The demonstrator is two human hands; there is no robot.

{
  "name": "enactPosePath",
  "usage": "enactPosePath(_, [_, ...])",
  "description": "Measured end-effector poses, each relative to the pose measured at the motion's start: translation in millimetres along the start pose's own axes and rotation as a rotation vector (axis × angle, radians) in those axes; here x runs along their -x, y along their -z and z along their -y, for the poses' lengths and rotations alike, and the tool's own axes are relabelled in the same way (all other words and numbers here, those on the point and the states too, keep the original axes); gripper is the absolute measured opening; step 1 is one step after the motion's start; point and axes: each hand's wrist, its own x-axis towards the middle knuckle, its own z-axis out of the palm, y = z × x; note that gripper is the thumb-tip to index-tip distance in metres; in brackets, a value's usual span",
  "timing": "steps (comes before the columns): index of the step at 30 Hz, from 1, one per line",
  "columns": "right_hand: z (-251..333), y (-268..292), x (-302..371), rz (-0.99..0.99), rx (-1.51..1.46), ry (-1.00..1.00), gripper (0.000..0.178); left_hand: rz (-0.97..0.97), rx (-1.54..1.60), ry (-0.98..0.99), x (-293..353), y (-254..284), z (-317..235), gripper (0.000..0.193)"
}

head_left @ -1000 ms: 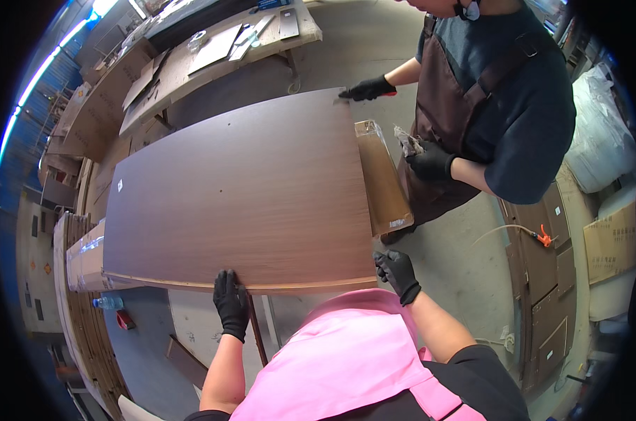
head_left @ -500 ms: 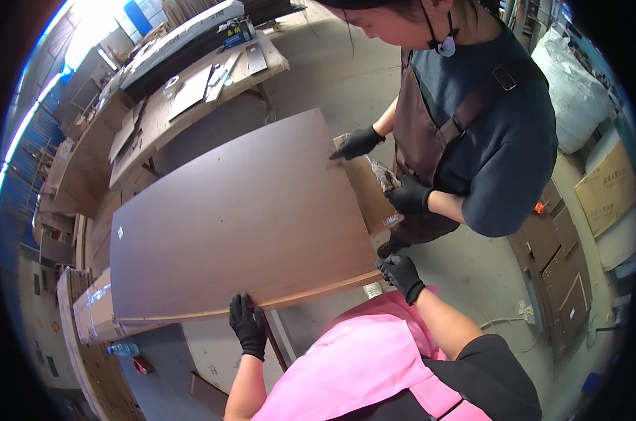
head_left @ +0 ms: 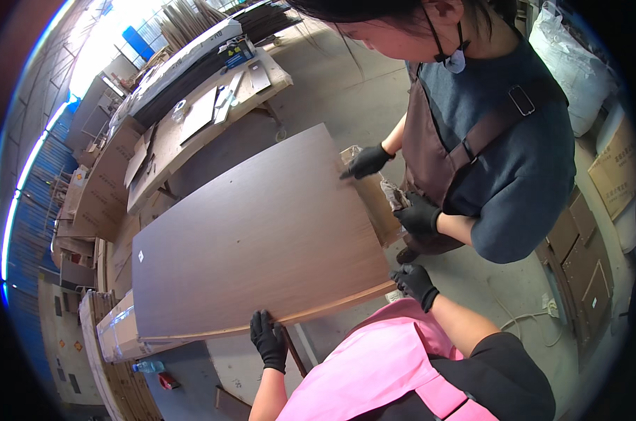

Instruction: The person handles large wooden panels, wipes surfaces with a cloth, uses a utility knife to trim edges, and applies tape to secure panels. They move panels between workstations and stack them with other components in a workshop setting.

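A large brown wood panel (head_left: 262, 245), with a pale bare edge facing me, lies across the middle. My left hand (head_left: 269, 342), black-gloved, rests with outstretched fingers against that near edge. At the panel's near right corner is my right hand (head_left: 414, 286), also in a black glove. Its fingers are curled closed at the corner; what they hold, if anything, is hidden. Across the panel's right end, a co-worker's gloved hand (head_left: 367, 163) touches the top surface. Their other hand (head_left: 417, 214) holds a crumpled cloth or plastic (head_left: 394, 195).
Behind the panel stands a workbench (head_left: 181, 156) with flat pieces and tape. A wrapped carton (head_left: 118, 328) is under the panel's left end. A water bottle (head_left: 148, 367) stands below it. Brown boards (head_left: 576, 259) and a cable (head_left: 532, 317) lie at right.
The whole view has shifted, so the scene sits lower and farther right. Both my hands keep their places along the panel; the co-worker's hand remains near its right end.
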Motion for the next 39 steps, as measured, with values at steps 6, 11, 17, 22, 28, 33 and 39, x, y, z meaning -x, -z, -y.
enactPosePath(6, [6.4,-0.1,2.2,0.027,0.081,0.006,0.032,0.012,-0.003,0.029,-2.6,2.9,-2.7,0.053])
enactPosePath(11, [7.9,1.1,0.5,0.052,0.028,-0.042,0.030,0.023,-0.008,0.020,-3.1,3.2,-4.1,0.052])
enactPosePath(17, [5.9,1.7,-1.3,0.084,-0.035,-0.075,0.030,0.016,-0.024,0.017,-3.3,3.0,-2.4,0.053])
enactPosePath(22, [9.4,1.2,-1.2,0.060,0.047,-0.074,0.023,0.025,-0.020,0.017,-4.0,2.0,-0.8,0.053])
enactPosePath(28, [15.9,-1.1,2.3,0.029,0.094,-0.060,0.024,0.050,-0.041,0.047,-6.4,4.2,-2.9,0.053])
enactPosePath(33, [25.9,5.0,5.0,-0.014,0.506,0.150,0.029,-0.063,-0.023,-0.016,3.5,-10.3,20.5,0.054])
enactPosePath(39, [36.5,14.4,18.0,-0.006,1.466,0.954,0.018,-0.544,0.377,0.772,3.9,-51.6,68.4,0.079])
